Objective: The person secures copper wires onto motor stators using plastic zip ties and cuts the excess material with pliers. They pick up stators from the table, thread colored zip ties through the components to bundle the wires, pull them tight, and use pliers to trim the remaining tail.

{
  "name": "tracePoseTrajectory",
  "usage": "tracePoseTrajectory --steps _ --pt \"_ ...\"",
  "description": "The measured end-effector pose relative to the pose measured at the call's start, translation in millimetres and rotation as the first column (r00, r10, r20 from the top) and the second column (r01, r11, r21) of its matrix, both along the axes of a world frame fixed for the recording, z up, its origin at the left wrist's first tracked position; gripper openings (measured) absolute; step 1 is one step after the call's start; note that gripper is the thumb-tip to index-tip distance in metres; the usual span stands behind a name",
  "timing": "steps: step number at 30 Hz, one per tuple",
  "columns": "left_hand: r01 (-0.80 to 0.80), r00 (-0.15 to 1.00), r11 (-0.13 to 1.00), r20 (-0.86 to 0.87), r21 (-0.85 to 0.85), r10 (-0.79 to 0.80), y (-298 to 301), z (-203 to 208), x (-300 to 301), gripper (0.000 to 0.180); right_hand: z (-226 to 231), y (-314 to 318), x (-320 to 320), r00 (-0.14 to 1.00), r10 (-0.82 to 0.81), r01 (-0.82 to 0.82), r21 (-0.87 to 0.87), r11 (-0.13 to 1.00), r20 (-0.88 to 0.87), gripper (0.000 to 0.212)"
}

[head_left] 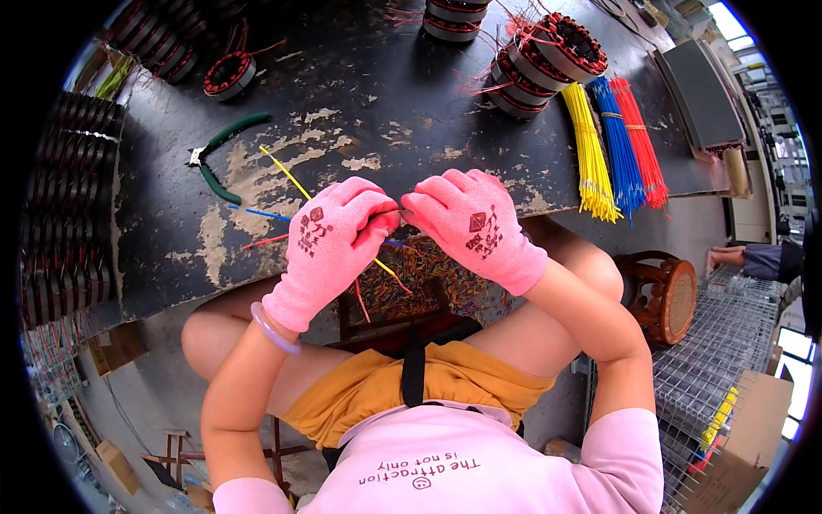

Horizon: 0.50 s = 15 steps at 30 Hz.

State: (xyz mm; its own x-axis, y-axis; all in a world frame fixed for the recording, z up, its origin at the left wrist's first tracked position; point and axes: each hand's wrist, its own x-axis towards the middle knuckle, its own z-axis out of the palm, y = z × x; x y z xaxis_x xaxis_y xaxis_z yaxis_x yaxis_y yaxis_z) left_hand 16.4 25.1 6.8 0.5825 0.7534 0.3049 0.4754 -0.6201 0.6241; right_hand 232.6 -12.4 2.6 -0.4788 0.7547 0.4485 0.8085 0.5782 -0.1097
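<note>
Both my hands wear pink knit gloves and meet at the near edge of a worn black workbench (pixel 360 94). My left hand (pixel 334 244) pinches thin wires: a yellow wire (pixel 287 176) runs up-left across the bench, a blue wire (pixel 257 212) runs left, and a red wire (pixel 261 242) lies below it. My right hand (pixel 475 223) is closed on the same wire ends, fingertips touching the left hand's. What lies between the fingertips is hidden.
Green-handled pliers (pixel 218 154) lie on the bench to the left. Bundles of yellow (pixel 589 150), blue (pixel 618 146) and red (pixel 642 141) wires lie at right. Wound stator coils (pixel 539 60) stand at the back, dark rings (pixel 73 197) stack at left. A wooden stool (pixel 664 295) and wire racks (pixel 728 343) stand right.
</note>
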Motion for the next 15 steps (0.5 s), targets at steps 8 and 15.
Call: tracePoseTrajectory --steps 8,15 --pt "-0.016 0.998 1.000 -0.056 0.009 0.017 -2.1 3.3 -2.9 0.010 8.1 3.1 23.7 0.869 -0.265 0.049 -0.461 0.886 -0.417 0.017" --pt "0.162 0.916 0.987 -0.371 0.000 -0.150 8.9 76.1 -60.4 0.054 14.8 29.6 -11.5 0.701 -0.485 -0.334 -0.841 0.425 -0.523 0.021"
